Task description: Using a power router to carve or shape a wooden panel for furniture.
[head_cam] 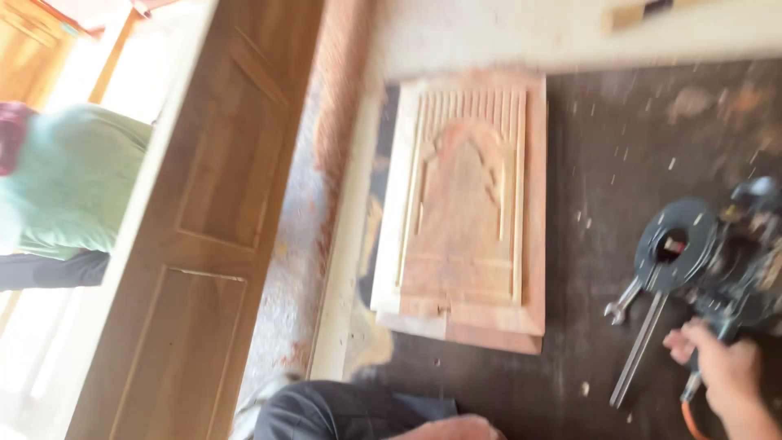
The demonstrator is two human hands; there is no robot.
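Router [709, 253] blurred, right hand [721, 367] half cropped.

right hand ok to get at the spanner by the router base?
Probably yes: the right hand is on the router, the spanner lies close to its left on the dark benchtop, nothing between them.

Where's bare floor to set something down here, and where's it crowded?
Free: the dark floor between the carved panel and the router, littered only with chips; also the strip below the panel, toward the knee. Crowded: lower right, where the right hand grips the router beside a spanner and guide rods. Left hand barely shows at the bottom edge.
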